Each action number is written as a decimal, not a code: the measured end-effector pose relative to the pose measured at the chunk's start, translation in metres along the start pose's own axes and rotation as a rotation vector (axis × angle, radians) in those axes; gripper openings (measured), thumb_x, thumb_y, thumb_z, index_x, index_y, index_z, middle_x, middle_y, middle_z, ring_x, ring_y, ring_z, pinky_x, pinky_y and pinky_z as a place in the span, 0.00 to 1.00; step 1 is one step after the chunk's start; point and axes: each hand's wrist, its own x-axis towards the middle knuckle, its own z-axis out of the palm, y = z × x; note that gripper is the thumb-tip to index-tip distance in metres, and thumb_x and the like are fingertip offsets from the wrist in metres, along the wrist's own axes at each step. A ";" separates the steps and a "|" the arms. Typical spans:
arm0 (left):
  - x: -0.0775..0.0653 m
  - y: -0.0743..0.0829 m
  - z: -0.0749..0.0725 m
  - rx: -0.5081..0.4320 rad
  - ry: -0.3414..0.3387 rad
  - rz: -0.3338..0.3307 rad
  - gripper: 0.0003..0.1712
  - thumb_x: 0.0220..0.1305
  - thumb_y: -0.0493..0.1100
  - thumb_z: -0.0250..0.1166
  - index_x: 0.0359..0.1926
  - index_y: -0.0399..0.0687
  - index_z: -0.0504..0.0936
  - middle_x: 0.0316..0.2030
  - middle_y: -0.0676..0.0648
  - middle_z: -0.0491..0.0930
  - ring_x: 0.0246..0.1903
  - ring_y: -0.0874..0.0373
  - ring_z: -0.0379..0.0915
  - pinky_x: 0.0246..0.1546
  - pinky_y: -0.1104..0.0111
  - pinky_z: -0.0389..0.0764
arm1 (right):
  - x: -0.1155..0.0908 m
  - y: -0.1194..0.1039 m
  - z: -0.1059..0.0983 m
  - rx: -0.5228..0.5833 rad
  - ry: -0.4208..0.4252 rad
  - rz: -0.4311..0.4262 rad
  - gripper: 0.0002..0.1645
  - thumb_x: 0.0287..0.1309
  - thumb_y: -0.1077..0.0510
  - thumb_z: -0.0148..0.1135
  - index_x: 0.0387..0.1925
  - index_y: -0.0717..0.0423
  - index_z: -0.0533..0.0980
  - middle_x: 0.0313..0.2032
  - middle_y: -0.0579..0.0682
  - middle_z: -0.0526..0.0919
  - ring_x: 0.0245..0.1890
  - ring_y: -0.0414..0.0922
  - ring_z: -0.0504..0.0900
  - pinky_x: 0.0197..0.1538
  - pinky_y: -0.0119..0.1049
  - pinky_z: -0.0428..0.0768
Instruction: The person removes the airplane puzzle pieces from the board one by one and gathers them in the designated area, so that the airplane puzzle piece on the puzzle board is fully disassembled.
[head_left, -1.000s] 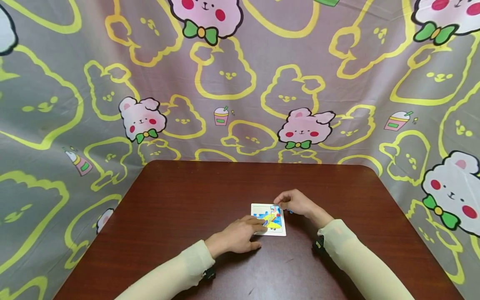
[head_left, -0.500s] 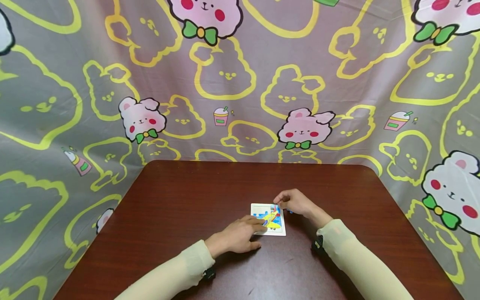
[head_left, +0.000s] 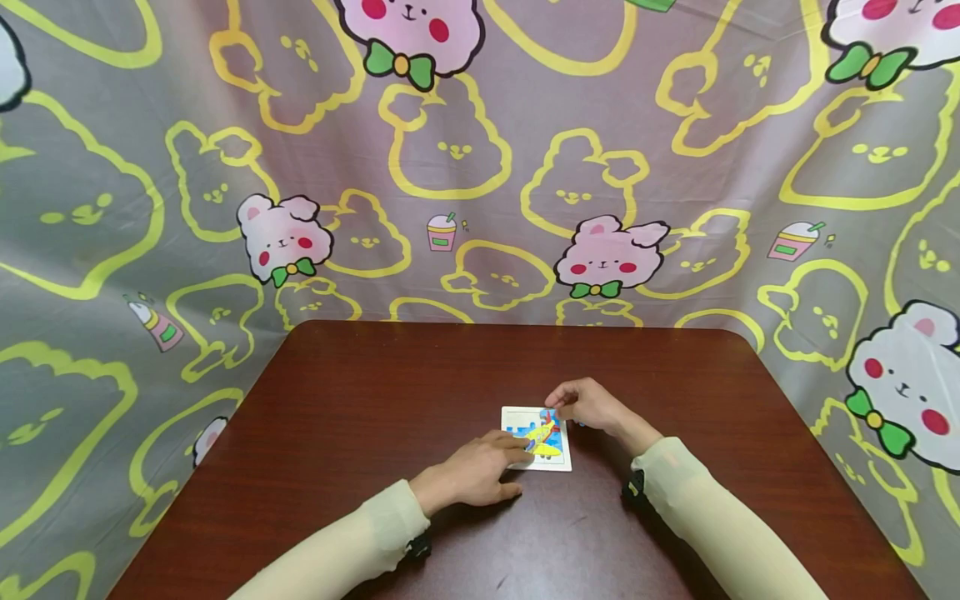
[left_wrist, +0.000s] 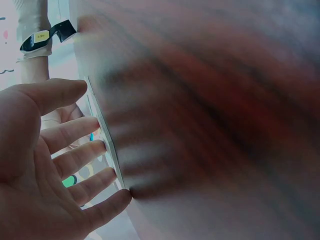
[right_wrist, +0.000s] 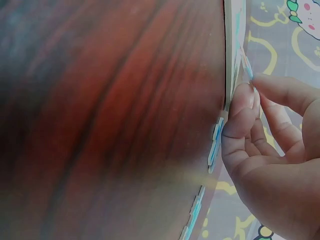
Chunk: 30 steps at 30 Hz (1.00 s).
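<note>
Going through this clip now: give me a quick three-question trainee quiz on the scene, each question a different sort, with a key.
1. True or false: the bare left hand reaches with its fingers over the square, white-framed jigsaw board.

2. Fill in the blank: near the board's far right corner, the ____ hand pinches a thin, partly blue jigsaw piece.

3. Multiple choice: what is the main colour of the printed aeroplane on the board?
a) green
b) black
c) yellow

Key: 1. True. 2. Right, as in the bare right hand. 3. c.
</note>
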 end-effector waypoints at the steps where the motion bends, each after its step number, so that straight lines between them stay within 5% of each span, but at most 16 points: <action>1: 0.000 0.000 0.000 0.000 0.000 0.000 0.28 0.63 0.55 0.66 0.64 0.57 0.78 0.69 0.55 0.72 0.69 0.53 0.66 0.65 0.59 0.74 | 0.000 0.000 0.000 0.000 -0.001 0.002 0.09 0.52 0.70 0.66 0.38 0.63 0.84 0.28 0.51 0.84 0.20 0.43 0.77 0.23 0.34 0.74; 30: -0.007 0.000 -0.001 0.025 0.012 0.029 0.29 0.64 0.54 0.66 0.65 0.55 0.77 0.69 0.53 0.72 0.69 0.51 0.66 0.66 0.60 0.73 | 0.001 -0.001 0.000 0.022 -0.010 0.072 0.09 0.53 0.67 0.66 0.37 0.58 0.85 0.26 0.48 0.86 0.22 0.43 0.77 0.25 0.34 0.75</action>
